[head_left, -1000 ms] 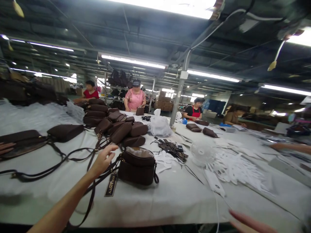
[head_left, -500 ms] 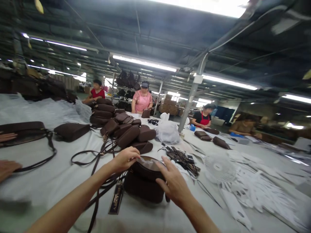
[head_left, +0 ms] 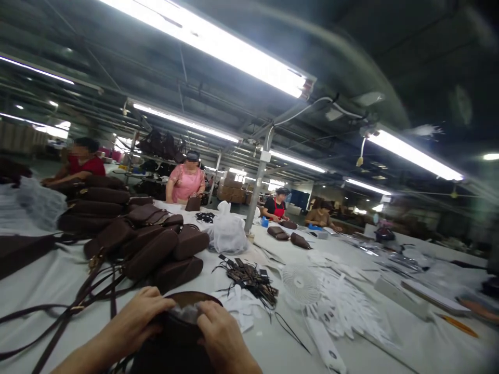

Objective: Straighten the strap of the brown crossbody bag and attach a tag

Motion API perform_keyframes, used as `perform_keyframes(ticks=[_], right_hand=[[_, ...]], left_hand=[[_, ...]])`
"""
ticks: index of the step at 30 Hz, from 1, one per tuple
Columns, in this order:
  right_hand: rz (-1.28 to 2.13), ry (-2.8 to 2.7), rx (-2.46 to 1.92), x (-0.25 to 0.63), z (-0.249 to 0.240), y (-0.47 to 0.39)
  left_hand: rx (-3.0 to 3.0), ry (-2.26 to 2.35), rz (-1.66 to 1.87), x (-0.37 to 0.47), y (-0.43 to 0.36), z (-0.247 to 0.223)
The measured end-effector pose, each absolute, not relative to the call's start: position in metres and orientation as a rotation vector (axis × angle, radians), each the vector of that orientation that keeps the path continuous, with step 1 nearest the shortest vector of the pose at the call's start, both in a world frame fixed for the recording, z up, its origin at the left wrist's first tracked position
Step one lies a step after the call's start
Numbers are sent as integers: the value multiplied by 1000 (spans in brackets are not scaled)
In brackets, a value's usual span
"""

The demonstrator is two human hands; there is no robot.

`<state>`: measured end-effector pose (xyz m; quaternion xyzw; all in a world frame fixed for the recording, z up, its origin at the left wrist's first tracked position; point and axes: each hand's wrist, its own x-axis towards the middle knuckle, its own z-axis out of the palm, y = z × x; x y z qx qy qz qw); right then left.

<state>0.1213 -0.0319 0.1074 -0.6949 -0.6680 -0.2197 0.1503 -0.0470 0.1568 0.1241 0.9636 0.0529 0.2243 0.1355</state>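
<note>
A dark brown handbag [head_left: 175,345] stands open in front of me, its lower part cut off by the frame edge. Crumpled greyish translucent plastic [head_left: 187,314] shows in its mouth. With fingers closed over the near left rim, my left hand [head_left: 140,318] grips the bag. My right hand [head_left: 222,332] is closed on the right side of the opening, fingertips at the plastic. Just beyond lies a pile of brown handbags [head_left: 152,254], with straps [head_left: 78,309] trailing to the left.
Black hang tags [head_left: 249,280] lie beyond my right hand, near a white handheld fan [head_left: 302,285] and white paper pieces [head_left: 351,306]. A white plastic bag [head_left: 228,231] sits by a metal post [head_left: 257,192]. Several co-workers stand or sit around the table [head_left: 280,343].
My view has swung right, so everything sits further left. My right hand, spread beside the bag before, now has its fingers closed at the opening. The bag appears closer to me.
</note>
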Motion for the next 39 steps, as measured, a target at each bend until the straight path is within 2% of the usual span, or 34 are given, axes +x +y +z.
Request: perform_keyframes(ticks=[5, 10, 17, 21, 27, 30, 36, 39], right_hand=[[-396, -2023, -2091, 124, 131, -33], [-172, -2013, -2037, 126, 142, -39], [-305, -1723, -2039, 124, 114, -50], [-210, -1739, -1982, 130, 111, -56], [-28, -1870, -2038, 144, 136, -64], [-60, -1929, -2026, 153, 142, -69], [-169, -1904, -1947, 166, 134, -89], [-339, -1795, -1907, 165, 120, -114]], left_hand=[[2865, 57, 795, -39, 148, 128], [2946, 88, 517, -34, 136, 136], [2940, 107, 414, -35, 140, 147], [2842, 101, 364, -30, 150, 144], [2402, 142, 628, -49, 154, 151], [2265, 325, 693, -70, 153, 136], [2242, 432, 373, -92, 129, 91], [2360, 493, 572, -93, 109, 74]])
